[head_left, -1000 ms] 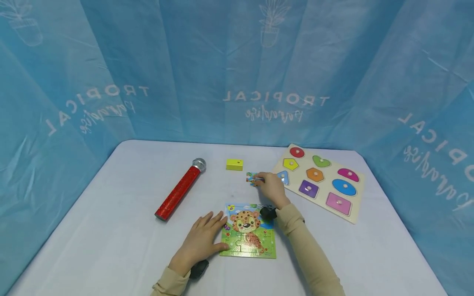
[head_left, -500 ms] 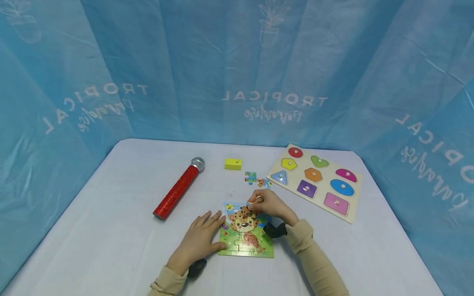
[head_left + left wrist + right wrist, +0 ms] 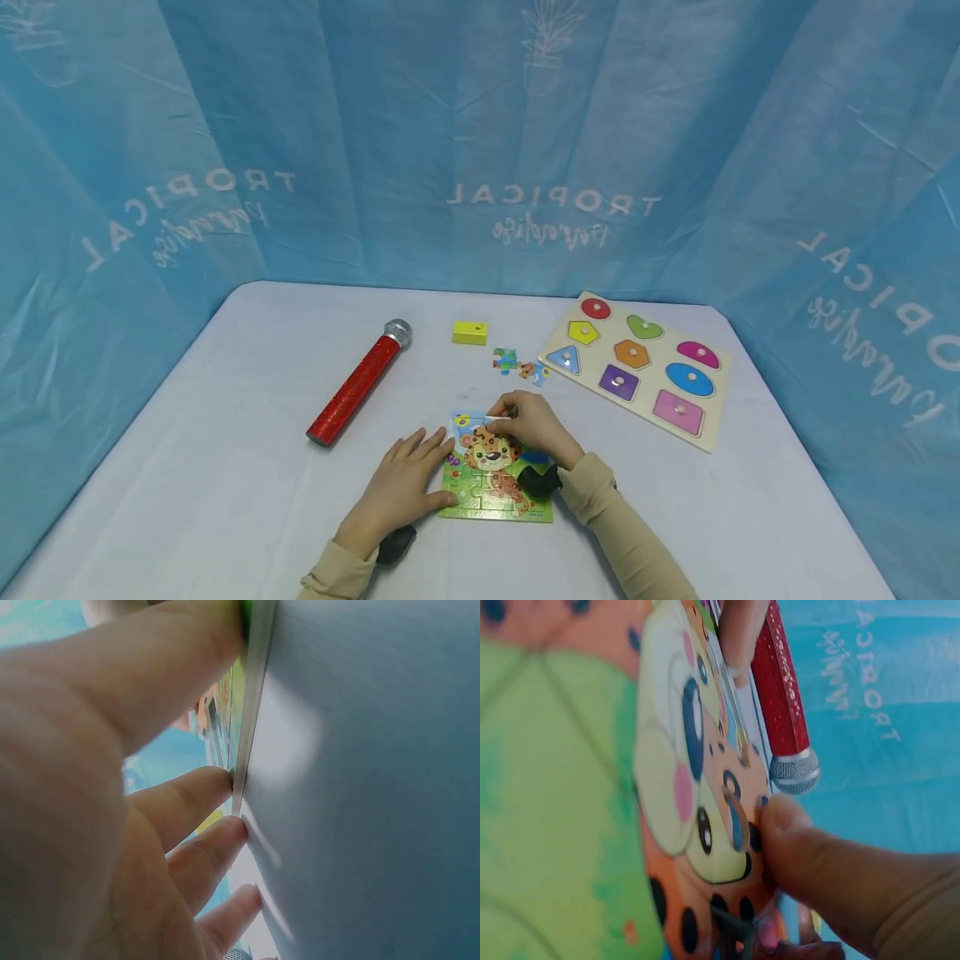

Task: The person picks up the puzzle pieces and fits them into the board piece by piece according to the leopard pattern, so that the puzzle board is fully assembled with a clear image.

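A jigsaw puzzle board (image 3: 465,512) with a cartoon leopard lies near the table's front. My left hand (image 3: 401,492) stays at its left edge, fingers straight and spread. Its thumb (image 3: 187,645) rests on the lower left corner, while fingertips touch the board's side and the cloth. At the upper middle of the board my right hand (image 3: 534,425) pinches a puzzle piece (image 3: 496,419). The right thumb (image 3: 791,832) presses beside the leopard's spotted forehead; the other fingers are mostly hidden. Two loose puzzle pieces, one blue-green (image 3: 505,360) and one with an ear (image 3: 528,372), lie behind the board.
A red toy microphone (image 3: 356,387) lies at the left. A yellow block (image 3: 469,333) is at the back middle. To the back right lies a knobbed shape board (image 3: 660,400). A blue printed curtain (image 3: 420,150) surrounds the white table (image 3: 217,467).
My right hand has come from the loose pieces at the back down to the top of the puzzle board, then slightly left along it. The left hand has kept its place.
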{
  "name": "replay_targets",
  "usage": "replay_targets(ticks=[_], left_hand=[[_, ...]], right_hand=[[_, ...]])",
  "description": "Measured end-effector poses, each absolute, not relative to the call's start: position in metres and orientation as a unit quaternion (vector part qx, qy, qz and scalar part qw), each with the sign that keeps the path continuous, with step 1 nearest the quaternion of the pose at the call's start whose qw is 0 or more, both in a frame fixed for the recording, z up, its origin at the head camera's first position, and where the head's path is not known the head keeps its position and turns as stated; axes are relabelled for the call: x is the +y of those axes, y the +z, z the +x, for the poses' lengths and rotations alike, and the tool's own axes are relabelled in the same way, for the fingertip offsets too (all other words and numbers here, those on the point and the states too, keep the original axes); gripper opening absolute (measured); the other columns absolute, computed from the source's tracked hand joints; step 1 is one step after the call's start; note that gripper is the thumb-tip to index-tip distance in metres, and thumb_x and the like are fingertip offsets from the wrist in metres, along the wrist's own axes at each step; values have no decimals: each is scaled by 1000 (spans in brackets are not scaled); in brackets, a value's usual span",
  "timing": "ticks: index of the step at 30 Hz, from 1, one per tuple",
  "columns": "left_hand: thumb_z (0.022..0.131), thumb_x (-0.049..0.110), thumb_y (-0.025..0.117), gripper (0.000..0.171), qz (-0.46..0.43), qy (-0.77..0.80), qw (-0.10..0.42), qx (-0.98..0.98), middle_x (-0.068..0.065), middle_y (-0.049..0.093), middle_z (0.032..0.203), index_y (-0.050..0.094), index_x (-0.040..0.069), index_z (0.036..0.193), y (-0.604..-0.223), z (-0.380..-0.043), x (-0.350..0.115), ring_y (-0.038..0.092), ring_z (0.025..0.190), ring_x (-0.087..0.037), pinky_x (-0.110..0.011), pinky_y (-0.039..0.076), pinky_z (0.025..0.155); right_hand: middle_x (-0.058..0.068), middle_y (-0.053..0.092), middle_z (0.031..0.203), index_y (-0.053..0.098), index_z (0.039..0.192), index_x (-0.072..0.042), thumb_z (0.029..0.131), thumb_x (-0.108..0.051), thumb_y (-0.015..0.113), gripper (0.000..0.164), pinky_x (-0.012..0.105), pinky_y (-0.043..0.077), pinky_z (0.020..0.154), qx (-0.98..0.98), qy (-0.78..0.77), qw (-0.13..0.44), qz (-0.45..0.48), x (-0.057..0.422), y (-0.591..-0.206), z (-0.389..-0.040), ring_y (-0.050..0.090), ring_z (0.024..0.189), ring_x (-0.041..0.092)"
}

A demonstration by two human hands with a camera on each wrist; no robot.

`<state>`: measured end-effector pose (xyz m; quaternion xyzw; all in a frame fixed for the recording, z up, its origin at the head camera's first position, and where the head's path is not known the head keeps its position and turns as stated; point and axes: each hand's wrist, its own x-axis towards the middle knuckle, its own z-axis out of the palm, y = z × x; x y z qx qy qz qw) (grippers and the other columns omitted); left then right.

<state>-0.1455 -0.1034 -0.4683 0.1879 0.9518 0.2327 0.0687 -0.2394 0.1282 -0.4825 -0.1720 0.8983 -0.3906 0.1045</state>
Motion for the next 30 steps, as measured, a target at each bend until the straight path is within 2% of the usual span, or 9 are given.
replay_targets(ticks=[5,8,11,14,18,21,22,25,30], left_hand=[[78,45,76,78,187,231,66,953,-11,42,153,49,9,142,-472,-147,-105,31,143,-41,-62,23,117],[78,45,76,78,190,230,59,953,-11,43,152,50,9,141,-474,-148,-106,32,142,-41,-63,24,116],[78,46,76,78,192,228,55,953,-11,43,152,50,9,141,-475,-149,-106,32,142,-41,-62,25,116],[78,46,76,78,194,230,54,952,-11,43,152,50,9,141,-476,-149,-105,32,142,-41,-62,25,116],[78,45,76,77,193,235,57,951,-12,42,152,50,8,141,-476,-147,-105,32,142,-41,-62,24,116],[78,45,76,78,193,237,59,951,-12,42,152,50,8,141,-475,-146,-106,32,142,-41,-62,24,116],[78,45,76,78,193,236,59,951,-12,43,152,50,8,141,-475,-146,-106,32,142,-41,-62,24,116],[77,46,76,78,192,233,57,952,-12,43,152,50,9,141,-475,-146,-106,32,142,-41,-62,24,116],[77,45,76,78,193,236,58,951,-12,43,152,50,9,141,-475,-146,-106,32,142,-41,-62,24,116]], right_hand=[[3,58,90,70,87,-17,83,-20,76,8,34,51,73,916,-360,84,-157,123,-479,-236,55,79,16],[3,56,87,67,85,-18,81,-21,79,12,33,47,71,919,-357,83,-147,122,-478,-238,50,76,16],[5,59,93,68,97,-17,83,-21,77,17,31,46,65,903,-391,96,-147,126,-478,-242,50,73,18],[11,63,110,66,116,-13,87,-20,73,31,34,50,63,873,-457,97,-143,136,-480,-249,56,74,28],[15,58,135,55,135,-11,91,-20,67,47,47,53,90,860,-496,54,-107,156,-484,-260,60,110,36],[12,52,144,49,141,-14,91,-25,67,54,53,38,112,886,-458,34,-58,169,-486,-265,43,137,33],[12,50,146,47,143,-15,92,-27,67,56,54,35,114,895,-442,35,-49,172,-487,-266,40,140,33],[11,49,147,46,143,-15,91,-28,68,58,55,31,117,912,-406,35,-37,178,-488,-268,37,142,34],[13,61,132,52,138,-13,88,-23,71,55,53,40,110,916,-398,3,-49,182,-492,-270,50,130,34]])
